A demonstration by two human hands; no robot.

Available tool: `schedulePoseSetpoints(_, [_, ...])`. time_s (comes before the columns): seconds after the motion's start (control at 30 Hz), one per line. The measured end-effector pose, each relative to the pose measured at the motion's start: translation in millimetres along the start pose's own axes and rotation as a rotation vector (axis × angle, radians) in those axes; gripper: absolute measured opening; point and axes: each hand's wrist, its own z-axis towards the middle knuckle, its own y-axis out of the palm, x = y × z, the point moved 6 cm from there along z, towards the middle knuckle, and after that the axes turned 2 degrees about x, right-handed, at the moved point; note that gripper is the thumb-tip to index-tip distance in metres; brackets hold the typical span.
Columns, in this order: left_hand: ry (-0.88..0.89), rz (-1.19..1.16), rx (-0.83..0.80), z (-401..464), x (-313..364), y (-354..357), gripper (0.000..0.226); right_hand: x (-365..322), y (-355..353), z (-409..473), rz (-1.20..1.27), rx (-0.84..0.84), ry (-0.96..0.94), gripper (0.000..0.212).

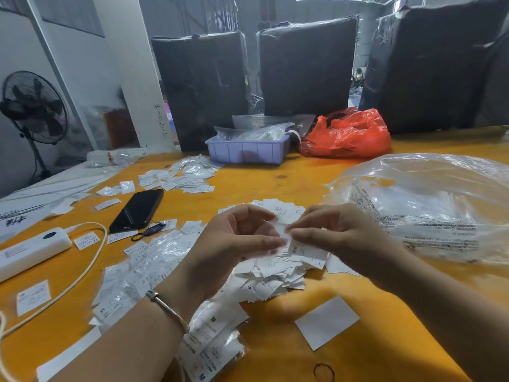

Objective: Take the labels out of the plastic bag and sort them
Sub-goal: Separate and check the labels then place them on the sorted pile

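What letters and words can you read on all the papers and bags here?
"M" on the bagged labels near the left wrist.
"M" again at the bottom end of those packets.
"S" on a label in the loose pile.
"L" on a label under the right hand.
"ATTENTION", upside down, on the big clear bag.
All other print is too blurred.

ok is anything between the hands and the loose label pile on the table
Nothing visible. The left hand and right hand hang just above the label pile, both pinching a small label between them. The phone lies off to the left and the big clear bag to the right, neither in the way.
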Motion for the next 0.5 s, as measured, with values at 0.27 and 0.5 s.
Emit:
schedulePoseSetpoints(0.27, [0.095,0.235,0.017,-1.6,3.5,2.6,0.023,-9.1,-3.3,0.0,-0.124,0.1,-0.125,0.007])
schedulePoseSetpoints(0.5, [0.058,0.4,-0.048,-4.1,1.2,7.3,0.019,-18.1,-7.8,-1.3,-0.226,0.092,-0.166,0.015])
